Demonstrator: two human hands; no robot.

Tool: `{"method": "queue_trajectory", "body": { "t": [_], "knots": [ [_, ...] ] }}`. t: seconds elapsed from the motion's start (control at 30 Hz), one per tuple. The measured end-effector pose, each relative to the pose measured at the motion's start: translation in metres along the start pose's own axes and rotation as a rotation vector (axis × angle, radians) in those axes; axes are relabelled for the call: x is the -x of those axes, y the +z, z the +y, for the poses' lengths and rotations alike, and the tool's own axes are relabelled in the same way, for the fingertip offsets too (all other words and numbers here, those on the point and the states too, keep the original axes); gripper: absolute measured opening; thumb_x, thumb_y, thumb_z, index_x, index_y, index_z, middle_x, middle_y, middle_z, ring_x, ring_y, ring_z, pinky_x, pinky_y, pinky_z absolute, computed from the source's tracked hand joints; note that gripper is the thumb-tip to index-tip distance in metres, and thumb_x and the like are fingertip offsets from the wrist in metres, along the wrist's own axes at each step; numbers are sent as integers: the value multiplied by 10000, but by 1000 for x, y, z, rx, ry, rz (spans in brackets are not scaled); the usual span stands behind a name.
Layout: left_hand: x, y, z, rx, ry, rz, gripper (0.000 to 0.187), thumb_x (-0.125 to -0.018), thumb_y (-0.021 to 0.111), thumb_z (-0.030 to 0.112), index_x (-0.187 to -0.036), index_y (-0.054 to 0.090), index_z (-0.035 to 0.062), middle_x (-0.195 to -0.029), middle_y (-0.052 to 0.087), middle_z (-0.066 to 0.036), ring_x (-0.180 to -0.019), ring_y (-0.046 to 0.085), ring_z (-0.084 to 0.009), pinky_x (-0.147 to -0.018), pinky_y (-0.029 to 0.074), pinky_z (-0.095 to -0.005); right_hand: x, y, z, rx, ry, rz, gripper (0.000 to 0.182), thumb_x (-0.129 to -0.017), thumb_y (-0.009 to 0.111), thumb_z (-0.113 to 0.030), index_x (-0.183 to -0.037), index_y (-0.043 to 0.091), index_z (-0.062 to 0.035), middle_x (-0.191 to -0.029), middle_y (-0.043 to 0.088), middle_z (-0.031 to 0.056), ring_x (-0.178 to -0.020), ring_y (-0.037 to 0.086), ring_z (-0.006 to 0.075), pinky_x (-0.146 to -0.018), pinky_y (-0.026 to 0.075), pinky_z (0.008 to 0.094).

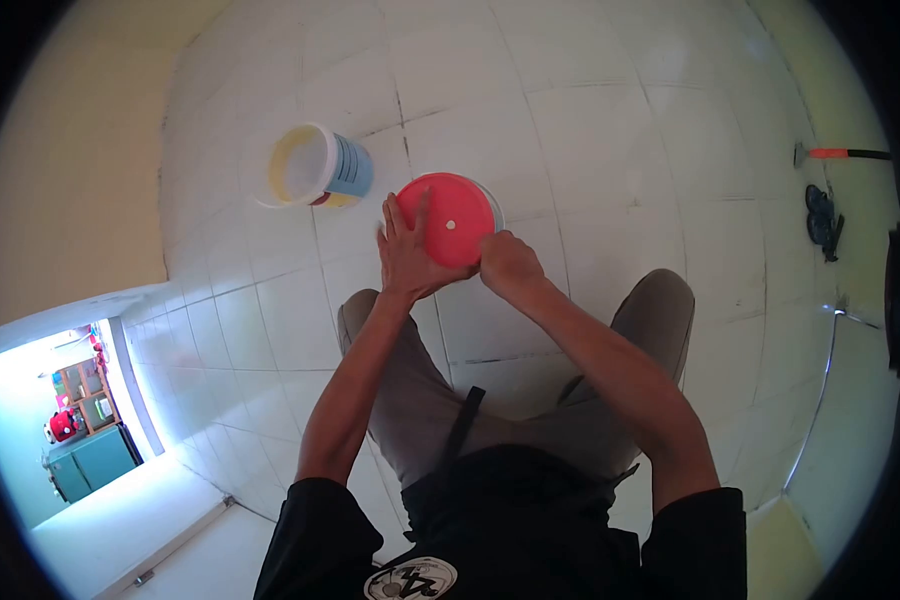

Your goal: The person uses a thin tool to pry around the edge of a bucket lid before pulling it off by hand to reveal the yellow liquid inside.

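Observation:
A round red lid [460, 222] with a small pale spot near its middle sits on a container whose light rim shows along the right side. My left hand [407, 248] lies on the lid's left part, fingers spread and the thumb along the near edge. At the lid's lower right edge, my right hand [511, 266] is closed in a fist; what it grips, if anything, is hidden. Just beyond my left hand, an open white bucket [349, 172] with a blue label and yellowish inside stands on the floor.
Pale tiles [610, 150] cover the floor around my bent legs. By the right wall lie a tool with an orange and black handle [842, 153] and a dark object [821, 222]. A doorway at lower left shows a teal cabinet [93, 466].

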State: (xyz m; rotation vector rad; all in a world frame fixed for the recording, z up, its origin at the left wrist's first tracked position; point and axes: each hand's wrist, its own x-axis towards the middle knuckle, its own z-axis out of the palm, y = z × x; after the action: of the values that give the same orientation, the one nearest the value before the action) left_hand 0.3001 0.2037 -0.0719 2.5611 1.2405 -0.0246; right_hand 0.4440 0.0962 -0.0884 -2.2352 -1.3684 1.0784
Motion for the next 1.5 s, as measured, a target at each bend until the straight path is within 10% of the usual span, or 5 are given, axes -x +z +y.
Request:
{"method": "queue_trajectory", "body": {
  "t": [0.3,0.5,0.9,1.2,1.5],
  "knots": [
    [-37,43,14,262,614,34,562,-686,885,305,-1211,729,176,-1658,398,-140,-1589,266,-402,-1262,123,-692,-12,-29,11,-390,135,-92,756,-853,633,23,-1464,241,234,-994,726,313,-811,774,352,-704,634,410],
    [-33,51,6,293,824,126,155,-774,811,167,-921,765,149,-1389,658,1,-1399,534,-289,-1252,285,-625,-19,-34,11,-443,250,-160,887,-844,590,28,-1570,109,196,-903,746,254,-722,768,282,-618,600,375],
    [-32,58,8,482,763,96,166,-763,807,67,-914,771,127,-1129,762,23,-1219,656,-288,-1100,526,-512,92,-57,54,-1,-380,218,390,-934,641,-77,-1320,668,-30,-935,724,186,-772,722,369,-683,575,462],
    [-46,13,-28,5,239,268,921,-788,826,569,-1559,507,180,-1548,497,-173,-1358,548,-366,-1084,499,-500,91,-38,25,316,-287,102,476,-877,563,-48,-1326,643,88,-885,702,227,-670,703,369,-615,573,479],
    [-48,22,-33,254,138,169,786,-821,785,523,-1491,587,163,-1400,574,-162,-1294,568,-365,-991,505,-522,103,28,-5,-135,-86,343,420,-925,599,-36,-1320,642,98,-789,680,178,-626,671,309,-599,547,432]
  ]
}}
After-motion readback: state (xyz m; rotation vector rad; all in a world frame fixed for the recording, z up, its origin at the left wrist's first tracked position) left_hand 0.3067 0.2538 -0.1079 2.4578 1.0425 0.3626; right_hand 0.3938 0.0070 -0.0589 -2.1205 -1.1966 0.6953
